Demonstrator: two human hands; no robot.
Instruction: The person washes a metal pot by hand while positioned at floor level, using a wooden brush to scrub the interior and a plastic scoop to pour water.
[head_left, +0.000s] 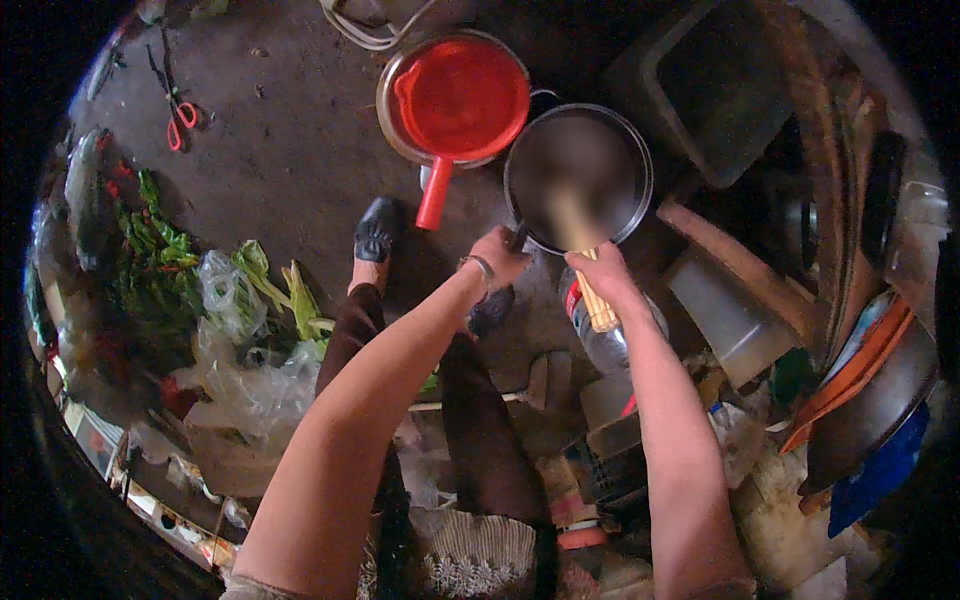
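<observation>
A round dark metal pot (646, 161) sits in front of me, its inside blurred. My left hand (504, 253) is closed around a short dark handle at the pot's near left rim. In my right hand (606, 271) is a bundle of pale bamboo sticks (598, 304), its far end reaching into the pot. What that end touches is too blurred to tell. A red plastic water ladle (469, 97) rests on a round pale-rimmed container (387, 124), beside the pot on the left.
Red-handled scissors (180, 124) lie on the dark floor at upper left. Green peppers (154, 232), leafy vegetables (300, 304) and plastic bags (255, 382) spread along the left. A plastic bottle (600, 345) stands below my right hand. A grey tub (731, 315) and orange-and-blue items (847, 375) crowd the right.
</observation>
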